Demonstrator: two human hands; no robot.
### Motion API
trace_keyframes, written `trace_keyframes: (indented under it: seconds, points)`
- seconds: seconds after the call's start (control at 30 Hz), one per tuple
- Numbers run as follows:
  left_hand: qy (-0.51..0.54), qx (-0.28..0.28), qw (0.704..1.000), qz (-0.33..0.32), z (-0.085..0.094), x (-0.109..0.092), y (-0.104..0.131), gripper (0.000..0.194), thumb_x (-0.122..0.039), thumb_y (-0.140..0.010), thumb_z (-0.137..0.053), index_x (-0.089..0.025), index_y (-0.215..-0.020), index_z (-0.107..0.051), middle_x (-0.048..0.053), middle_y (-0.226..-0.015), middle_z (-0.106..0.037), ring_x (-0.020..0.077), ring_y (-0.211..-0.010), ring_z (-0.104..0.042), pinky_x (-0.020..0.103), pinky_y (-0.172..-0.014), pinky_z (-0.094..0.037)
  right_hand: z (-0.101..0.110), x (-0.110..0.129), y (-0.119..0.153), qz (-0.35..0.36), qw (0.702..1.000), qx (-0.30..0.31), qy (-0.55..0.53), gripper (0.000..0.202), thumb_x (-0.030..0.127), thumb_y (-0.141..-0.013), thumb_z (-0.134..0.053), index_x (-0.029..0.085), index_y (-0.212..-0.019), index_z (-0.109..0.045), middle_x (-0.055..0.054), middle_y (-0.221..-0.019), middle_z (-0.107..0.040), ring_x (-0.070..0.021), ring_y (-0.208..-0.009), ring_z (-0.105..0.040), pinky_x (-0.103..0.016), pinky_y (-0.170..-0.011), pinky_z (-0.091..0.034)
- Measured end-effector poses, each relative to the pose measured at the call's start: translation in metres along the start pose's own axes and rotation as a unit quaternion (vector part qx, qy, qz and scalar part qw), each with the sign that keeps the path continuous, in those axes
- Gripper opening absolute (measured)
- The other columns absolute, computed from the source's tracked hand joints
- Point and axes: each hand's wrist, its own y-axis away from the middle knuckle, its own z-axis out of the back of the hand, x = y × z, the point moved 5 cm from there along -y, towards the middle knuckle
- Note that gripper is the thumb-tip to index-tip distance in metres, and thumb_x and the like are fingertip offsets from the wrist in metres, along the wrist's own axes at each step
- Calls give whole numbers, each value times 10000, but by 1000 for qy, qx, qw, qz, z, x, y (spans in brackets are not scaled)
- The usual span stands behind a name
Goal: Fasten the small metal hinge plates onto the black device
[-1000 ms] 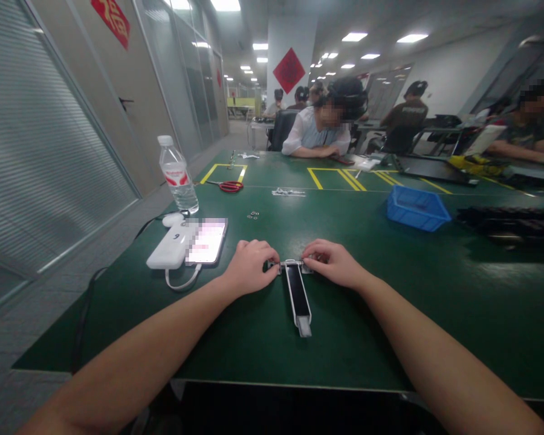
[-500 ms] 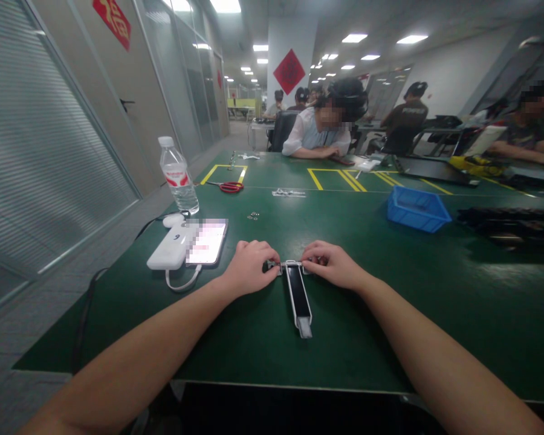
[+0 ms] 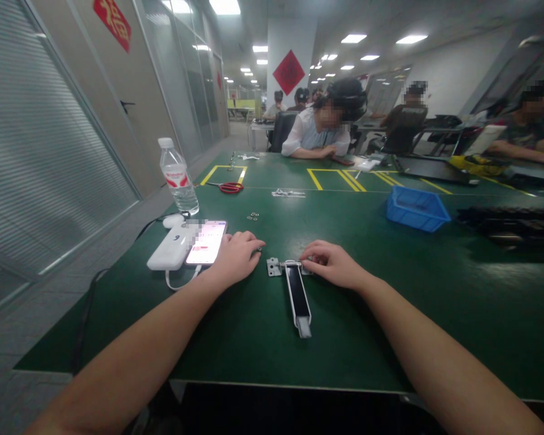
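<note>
A long white-framed piece with a black face [image 3: 298,291] lies on the green table, its grey tab toward me. Across its far end runs a metal rod, with a metal bracket plate [image 3: 274,267] showing on the left. My left hand [image 3: 238,257] is beside that plate, apart from it, thumb and forefinger pinching a small ring-like metal part [image 3: 260,249], perhaps a nut. At the other end of the rod, my right hand [image 3: 333,264] has its fingertips closed at the right bracket plate [image 3: 306,271], which they partly cover.
Left of my left hand lie a lit phone [image 3: 207,243] and a white power bank [image 3: 170,246], by a water bottle [image 3: 179,181]. Small metal rings [image 3: 253,215], white strips [image 3: 288,193], red-handled scissors [image 3: 231,188] and a blue bin [image 3: 417,209] lie farther off. A person [image 3: 320,130] sits opposite.
My left hand has moved left, away from the rod's end, with the small metal part in its fingers. The left bracket plate is now uncovered. My right hand has barely moved.
</note>
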Motion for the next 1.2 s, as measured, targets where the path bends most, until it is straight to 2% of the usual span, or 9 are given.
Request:
trace_keyframes:
  seconds: [0.27,0.83,1.03,1.2]
  points:
    - [-17,-2,1000,-22,-3,-2,0,269,-213,-876,-445,-241,-1032,-662,61,-1055,-637,241,-983,-546,377,-791,-331,0,0,0,4,1000,1,3,167,279,-819,-574,179,-873,-696,-62,-960,-604,-96,-638,-518,-267,-614,-458]
    - [13,8,1000,13,0,-1,-1,147,-212,-829,-490,-198,-873,-629,42,-889,-656,226,-876,-580,360,-757,-348,0,-2,1,7,1000,5,-7,113,251,-784,-598,168,-811,-671,-65,-969,-597,-98,-650,-526,-268,-615,-468]
    - [4,7,1000,8,-1,-1,0,212,-215,-840,-474,-220,-946,-658,52,-944,-663,235,-911,-589,366,-770,-349,0,0,1,20,1000,3,-3,81,238,-770,-617,167,-777,-656,-57,-943,-594,-95,-644,-517,-262,-612,-465]
    - [-3,11,1000,5,0,-2,0,208,-219,-830,-476,-211,-899,-672,58,-929,-672,238,-897,-598,370,-769,-355,-1,-2,1,19,1000,1,-8,79,241,-764,-620,167,-770,-648,-55,-943,-591,-90,-629,-511,-260,-609,-464]
